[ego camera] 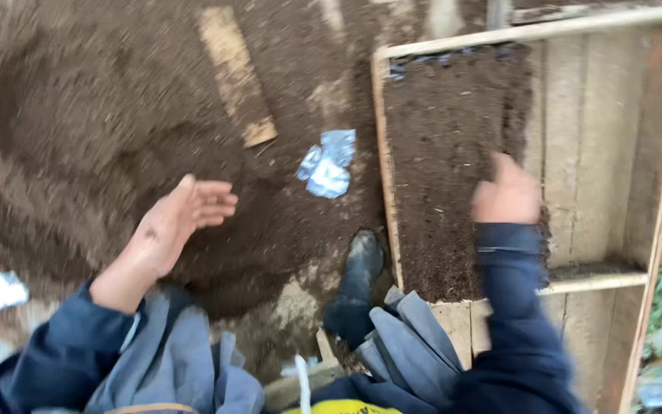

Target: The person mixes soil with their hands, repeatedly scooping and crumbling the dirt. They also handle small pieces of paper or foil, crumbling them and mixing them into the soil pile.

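soil (446, 153) fills the near-left part of the wooden frame (534, 32), and our right hand (506, 193) rests on its right edge, fingers curled loosely, holding nothing we can make out through the blur. the soil bed spreads to the left of this hand and runs away from us along its long axis; bare boards (591, 138) lie to the hand's right. our left hand (181, 222) hangs open, palm up and empty, well apart over the loose heap of earth (78, 115). the right hand is far nearer the bed. a crumpled silvery wrapper (329, 165) lies between the two hands.
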